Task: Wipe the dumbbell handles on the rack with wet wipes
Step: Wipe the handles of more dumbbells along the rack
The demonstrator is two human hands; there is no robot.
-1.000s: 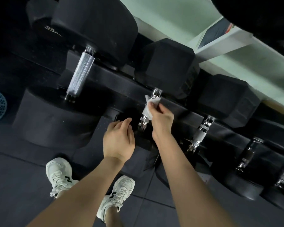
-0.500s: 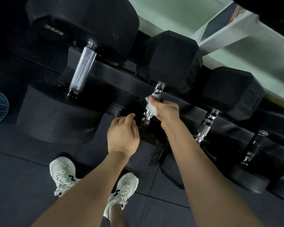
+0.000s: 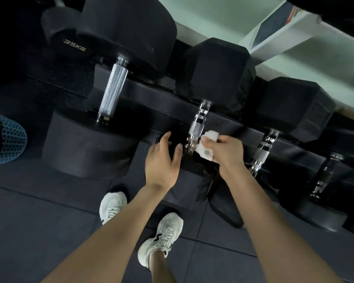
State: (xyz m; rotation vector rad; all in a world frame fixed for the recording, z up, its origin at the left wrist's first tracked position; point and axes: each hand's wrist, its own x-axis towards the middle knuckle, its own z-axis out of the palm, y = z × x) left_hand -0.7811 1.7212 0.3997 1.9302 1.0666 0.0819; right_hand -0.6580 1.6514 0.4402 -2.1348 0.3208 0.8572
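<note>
A black rack (image 3: 151,92) holds several dumbbells with chrome handles. My right hand (image 3: 226,150) grips a crumpled white wet wipe (image 3: 206,146) just right of the lower end of the middle hex dumbbell's handle (image 3: 197,125). My left hand (image 3: 161,158) rests with loose fingers on that dumbbell's near black head (image 3: 184,180). To the left lies a big round dumbbell with a long knurled handle (image 3: 112,90). Right of my hand is another chrome handle (image 3: 262,153), and a darker handle (image 3: 324,174) beyond it.
Dark rubber floor tiles (image 3: 39,221) lie below, with my two white sneakers (image 3: 161,237) on them. A blue mesh object (image 3: 10,139) sits at the left edge. A pale green wall (image 3: 223,15) runs behind the rack.
My right hand with the wipe slid down the middle handle from its upper part to its lower end, leaving the chrome bare. My left hand stayed on the near head.
</note>
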